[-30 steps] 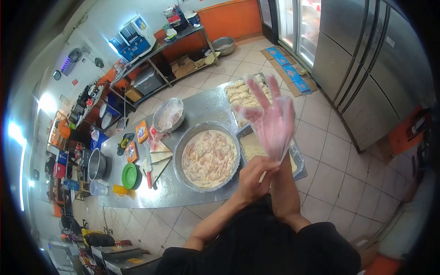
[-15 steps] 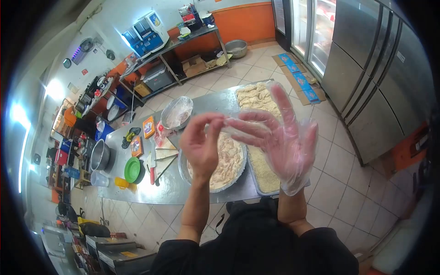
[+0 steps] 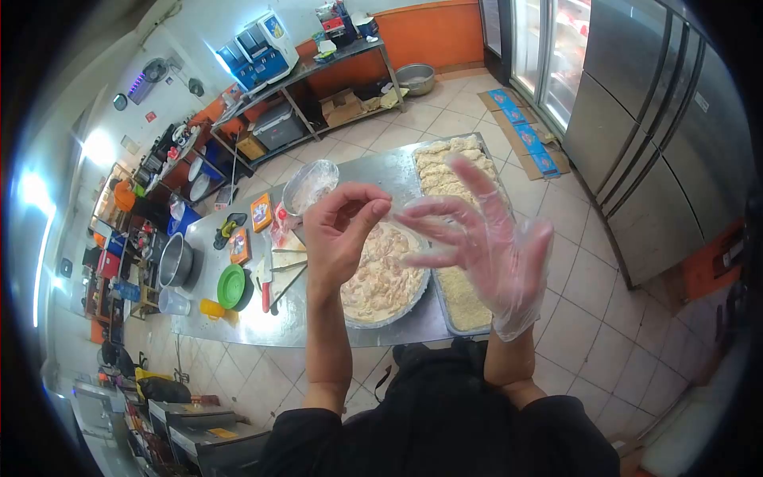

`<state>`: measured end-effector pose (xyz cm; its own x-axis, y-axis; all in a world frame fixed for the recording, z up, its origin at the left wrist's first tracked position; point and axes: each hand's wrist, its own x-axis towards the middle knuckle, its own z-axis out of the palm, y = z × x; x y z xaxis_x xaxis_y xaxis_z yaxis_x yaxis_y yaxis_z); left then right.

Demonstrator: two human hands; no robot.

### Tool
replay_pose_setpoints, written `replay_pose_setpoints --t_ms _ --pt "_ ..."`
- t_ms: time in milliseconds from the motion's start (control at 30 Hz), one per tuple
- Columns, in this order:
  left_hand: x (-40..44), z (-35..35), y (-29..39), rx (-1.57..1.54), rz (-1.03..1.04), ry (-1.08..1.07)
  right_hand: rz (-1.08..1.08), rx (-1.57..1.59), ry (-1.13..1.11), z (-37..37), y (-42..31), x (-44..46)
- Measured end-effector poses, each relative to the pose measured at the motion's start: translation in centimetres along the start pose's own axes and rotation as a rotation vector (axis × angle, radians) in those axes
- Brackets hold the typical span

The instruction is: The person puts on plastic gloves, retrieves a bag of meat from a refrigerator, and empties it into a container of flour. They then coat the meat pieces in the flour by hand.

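Observation:
My bare left hand (image 3: 340,238) has its thumb and index finger pinched together, at what looks like the loose fingertip of the clear plastic glove (image 3: 517,298). That glove covers my right hand (image 3: 485,238), whose fingers are spread with the palm facing me. Both hands are raised above a large round bowl (image 3: 373,324) of pale, battered-looking meat (image 3: 385,278). Right of the bowl, partly behind my right hand, a tray holds pale crumbs (image 3: 462,298). Behind it lie coated pieces (image 3: 447,168) in another tray.
On the metal table (image 3: 318,338) stand a plastic-lined bowl (image 3: 310,187), a green bowl (image 3: 231,286), a yellow cup (image 3: 211,311) and a metal basin (image 3: 176,260). A red-handled knife (image 3: 266,296) lies on a cutting board. Steel fridges (image 3: 636,103) line the right side.
My left hand has turned and risen slightly, with its fingers still pinched near the glove's fingertip. My right hand's fingers have tilted a little to the left. The view has shifted slightly.

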<state>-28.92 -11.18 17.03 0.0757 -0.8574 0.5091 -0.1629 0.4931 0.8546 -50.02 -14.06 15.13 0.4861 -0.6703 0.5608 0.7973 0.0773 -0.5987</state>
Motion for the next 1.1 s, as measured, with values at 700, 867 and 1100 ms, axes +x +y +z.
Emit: replay_pose_setpoints --t_ms 700,867,1100 --pt "-8.4 9.4 -6.2 0.297 0.527 0.074 -0.491 0.190 0.335 -1.9 3.4 1.7" --pt "-8.7 9.5 -5.7 0.253 0.484 0.100 -0.495 0.317 0.490 -1.7 2.7 1.4" --pt "-9.7 10.8 -4.3 0.180 0.557 -0.047 -0.190 0.386 -0.066 -6.7 2.2 -0.3"
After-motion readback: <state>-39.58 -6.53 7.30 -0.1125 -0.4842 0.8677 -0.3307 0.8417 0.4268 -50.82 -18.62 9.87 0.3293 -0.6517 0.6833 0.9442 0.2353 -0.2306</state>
